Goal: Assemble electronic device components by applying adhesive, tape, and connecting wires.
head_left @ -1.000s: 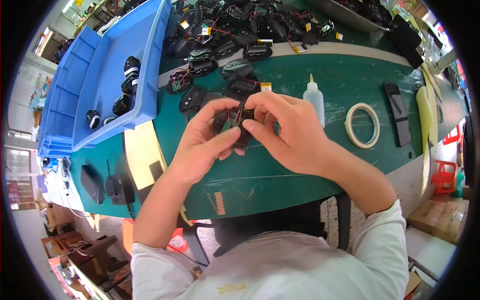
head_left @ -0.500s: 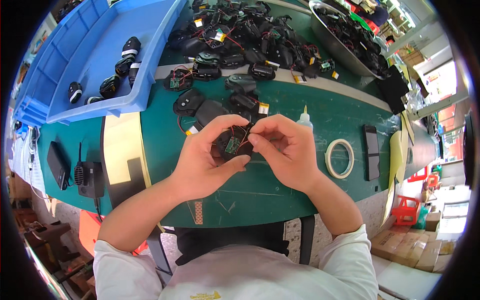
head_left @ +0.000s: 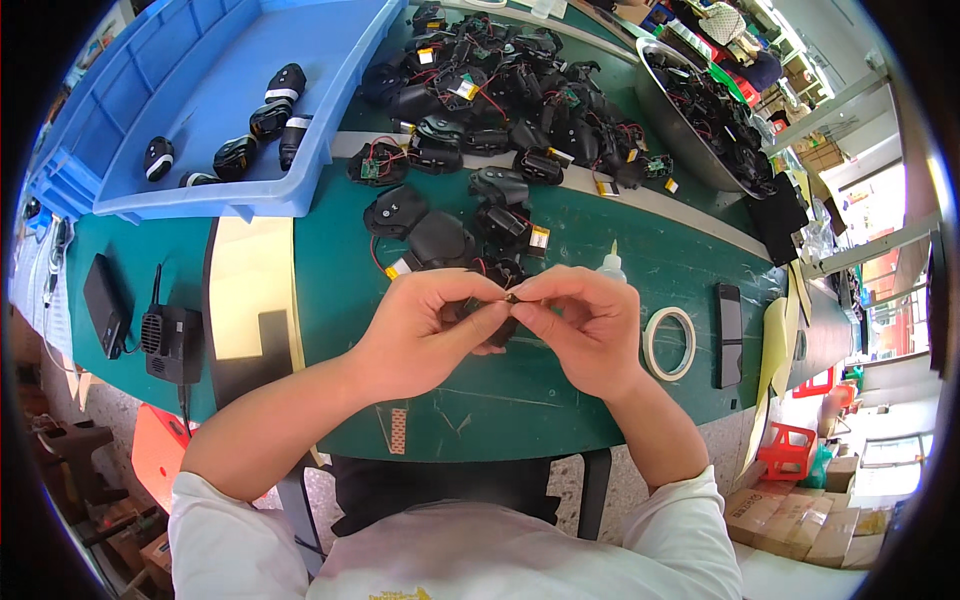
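My left hand (head_left: pixel 420 325) and my right hand (head_left: pixel 585 325) meet fingertip to fingertip over the middle of the table. Between both thumbs and index fingers is a tiny dark part (head_left: pixel 511 297), too small to name. Beneath the fingers a black device housing (head_left: pixel 505 335) shows in part; my left hand's curled fingers are around it, and its circuit board is hidden. Just beyond my hands lie black housings (head_left: pixel 440 240) with red wires and a small silver battery pouch (head_left: pixel 539 238). A dropper bottle (head_left: pixel 611 264) stands just past my right hand.
A blue crate (head_left: pixel 240 207) with several black devices stands at the left. Wired housings (head_left: pixel 500 90) are heaped at the back, beside a full metal basin (head_left: pixel 650 100). Rightward lie a tape roll (head_left: pixel 669 344) and a phone (head_left: pixel 729 335); leftward, a black radio (head_left: pixel 172 345).
Both hands came together at the fingertips, now pinching a tiny part. The housing's green circuit board, visible before between my hands, is now covered. The whole view shifted slightly.
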Available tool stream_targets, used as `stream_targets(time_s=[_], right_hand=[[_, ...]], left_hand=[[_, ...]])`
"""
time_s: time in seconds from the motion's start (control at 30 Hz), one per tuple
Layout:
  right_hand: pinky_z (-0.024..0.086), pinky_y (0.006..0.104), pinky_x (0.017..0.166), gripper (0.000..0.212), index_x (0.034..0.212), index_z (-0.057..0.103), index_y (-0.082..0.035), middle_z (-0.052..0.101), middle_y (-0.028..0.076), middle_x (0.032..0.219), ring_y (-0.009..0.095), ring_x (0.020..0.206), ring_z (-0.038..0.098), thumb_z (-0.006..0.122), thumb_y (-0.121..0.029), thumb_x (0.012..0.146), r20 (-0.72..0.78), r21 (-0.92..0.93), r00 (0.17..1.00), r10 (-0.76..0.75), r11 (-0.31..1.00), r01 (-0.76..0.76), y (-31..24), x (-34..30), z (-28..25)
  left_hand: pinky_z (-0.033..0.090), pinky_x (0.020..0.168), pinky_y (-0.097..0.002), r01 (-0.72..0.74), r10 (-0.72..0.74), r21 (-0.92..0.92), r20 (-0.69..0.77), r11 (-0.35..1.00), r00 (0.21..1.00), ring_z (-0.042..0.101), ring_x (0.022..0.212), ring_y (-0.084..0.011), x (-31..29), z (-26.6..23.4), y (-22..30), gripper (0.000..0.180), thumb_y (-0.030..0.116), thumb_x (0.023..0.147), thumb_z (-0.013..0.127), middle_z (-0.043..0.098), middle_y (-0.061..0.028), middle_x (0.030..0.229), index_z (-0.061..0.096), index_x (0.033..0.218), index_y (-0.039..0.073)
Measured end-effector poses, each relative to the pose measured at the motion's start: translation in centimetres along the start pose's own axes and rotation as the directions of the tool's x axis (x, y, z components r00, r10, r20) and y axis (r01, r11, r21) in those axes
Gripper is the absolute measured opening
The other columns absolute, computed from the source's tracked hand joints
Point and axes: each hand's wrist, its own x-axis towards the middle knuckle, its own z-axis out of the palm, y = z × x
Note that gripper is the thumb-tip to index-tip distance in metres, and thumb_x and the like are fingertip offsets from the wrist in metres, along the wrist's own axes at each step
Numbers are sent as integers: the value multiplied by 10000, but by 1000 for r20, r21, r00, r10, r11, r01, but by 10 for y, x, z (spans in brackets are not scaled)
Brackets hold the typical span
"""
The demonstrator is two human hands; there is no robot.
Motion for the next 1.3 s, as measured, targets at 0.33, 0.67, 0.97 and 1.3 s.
stream_targets(time_s=[0.33,0.67,0.97,1.3], right_hand=[[508,270,597,219,891,728,-38,711,76,890,198,710,621,754,62,698,237,-580,846,-479,629,518,-10,11,-3],[516,264,593,221,884,722,-21,718,104,867,194,691,661,763,75,690,189,-501,881,-433,729,466,-7,9,4],[493,218,551,207,842,695,-12,716,91,762,134,623,659,801,62,680,22,-596,917,-398,731,332,-14,2,8],[490,222,528,174,781,690,-26,707,92,719,153,586,662,802,54,676,91,-585,905,-416,713,387,-12,4,9]], left_hand=[[541,682,-223,65,-70,-197,-15,978,997,643,769,-72,1,-7,7,119,82,957,596,660,-32,842,624,933,-31],[421,581,-179,-137,140,41,-74,990,987,544,710,-14,0,-3,0,39,42,947,598,609,15,804,616,932,11],[414,639,-175,-255,255,16,-124,967,959,515,819,-12,-1,2,1,223,-57,939,549,576,-8,1027,572,1143,31],[383,586,-176,-232,241,93,-104,968,965,484,744,3,-3,-1,-1,251,-60,924,562,576,9,1030,567,1150,49]])
